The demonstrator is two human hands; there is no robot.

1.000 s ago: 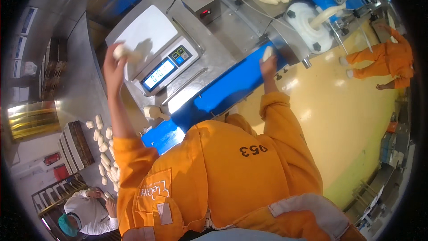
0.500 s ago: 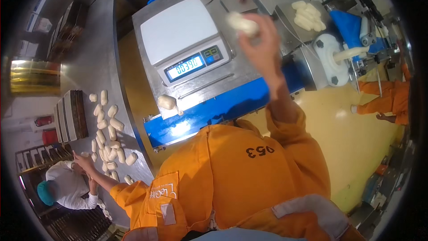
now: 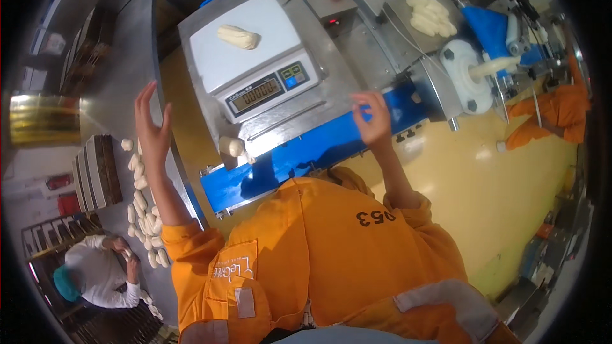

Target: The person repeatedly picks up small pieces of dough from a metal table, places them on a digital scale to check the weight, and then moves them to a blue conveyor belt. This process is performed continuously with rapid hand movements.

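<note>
A pale dough piece (image 3: pixel 238 37) lies on the white platform of a digital scale (image 3: pixel 258 86). Beyond the left bench's edge, my left hand (image 3: pixel 152 126) is raised with its fingers apart and nothing in it. My right hand (image 3: pixel 371 118) hovers over the blue front edge, right of the scale, its fingers loosely curled but apart, holding nothing. Smaller dough lumps (image 3: pixel 233 147) sit at the near left corner of the scale's metal stand. Many dough pieces (image 3: pixel 141 202) are spread on the steel bench (image 3: pixel 131 70) to the left.
Farther right, a dough pile (image 3: pixel 428 15) rests on a metal plate, beside a machine with a white nozzle (image 3: pixel 467 76) and dough coming out. A blue conveyor strip (image 3: pixel 299 167) runs in front. A co-worker in white (image 3: pixel 99 272) handles dough at left; another person in orange (image 3: pixel 554 114) is at right.
The dough from my right hand now lies on the scale, and that hand has drawn back nearer me. My left hand has come up from the dough on the bench.
</note>
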